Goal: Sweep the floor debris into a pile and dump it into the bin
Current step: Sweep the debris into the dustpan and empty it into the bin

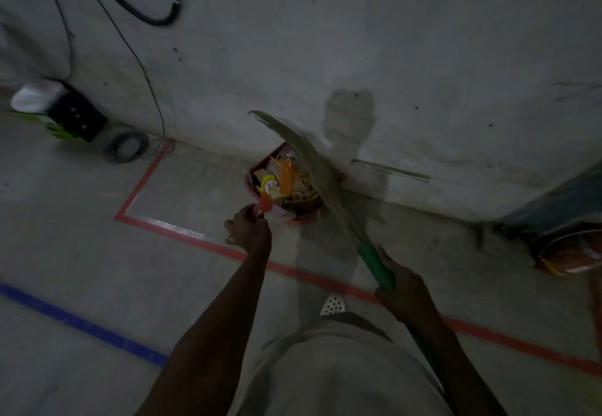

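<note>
The broom (369,257) lies on a slant, its long axis running from the green handle at lower right up and left to the bristle tips, which point toward the wall (391,40). The bristles cross over the right side of the red bin (251,184), which stands on the floor (81,236) against the wall, heaped with rubbish (286,184). The right hand (400,295) is wrapped around the green handle, arm bent. The left hand (249,229), arm reaching forward, curls its fingers around a red handle (260,210) at the bin's near rim; what that handle belongs to is too blurred to tell.
</note>
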A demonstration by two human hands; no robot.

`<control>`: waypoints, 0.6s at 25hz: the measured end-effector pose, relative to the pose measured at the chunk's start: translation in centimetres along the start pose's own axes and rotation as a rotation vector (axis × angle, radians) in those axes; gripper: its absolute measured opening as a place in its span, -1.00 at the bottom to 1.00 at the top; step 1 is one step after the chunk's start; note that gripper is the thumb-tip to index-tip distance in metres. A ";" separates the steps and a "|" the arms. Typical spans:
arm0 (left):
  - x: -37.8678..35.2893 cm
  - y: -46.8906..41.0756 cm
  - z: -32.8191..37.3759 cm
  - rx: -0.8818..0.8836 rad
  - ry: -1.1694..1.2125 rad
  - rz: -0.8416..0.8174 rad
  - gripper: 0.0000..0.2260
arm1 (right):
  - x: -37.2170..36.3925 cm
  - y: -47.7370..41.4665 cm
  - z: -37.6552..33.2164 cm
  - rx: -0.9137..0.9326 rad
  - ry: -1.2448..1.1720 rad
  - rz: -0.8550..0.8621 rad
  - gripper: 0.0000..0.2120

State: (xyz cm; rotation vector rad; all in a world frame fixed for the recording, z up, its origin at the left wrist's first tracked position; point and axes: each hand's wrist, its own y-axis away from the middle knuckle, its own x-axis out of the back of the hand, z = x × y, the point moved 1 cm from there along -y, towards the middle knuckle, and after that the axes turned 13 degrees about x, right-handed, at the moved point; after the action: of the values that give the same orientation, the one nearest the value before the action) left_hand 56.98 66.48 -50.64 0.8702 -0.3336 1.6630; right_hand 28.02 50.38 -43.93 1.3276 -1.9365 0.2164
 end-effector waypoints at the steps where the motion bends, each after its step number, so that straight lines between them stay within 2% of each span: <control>1: -0.6 -0.9 0.8 0.014 -0.008 0.007 -0.72 | 0.4 -1.6 0.0 0.006 0.007 -0.005 -0.08; 8: -3.5 -6.9 2.3 0.068 0.029 0.017 -0.72 | 1.6 -9.8 -1.0 0.013 0.052 -0.065 -0.06; 15: -9.0 -14.9 0.5 0.050 -0.072 -0.011 -0.71 | -2.8 -17.5 0.0 -0.098 -0.017 -0.129 -0.08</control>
State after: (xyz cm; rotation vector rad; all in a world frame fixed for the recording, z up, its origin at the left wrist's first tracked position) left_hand 71.55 63.97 -59.97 0.9696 -0.3369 1.6384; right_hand 43.50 44.63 -50.49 1.3868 -1.8432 0.0458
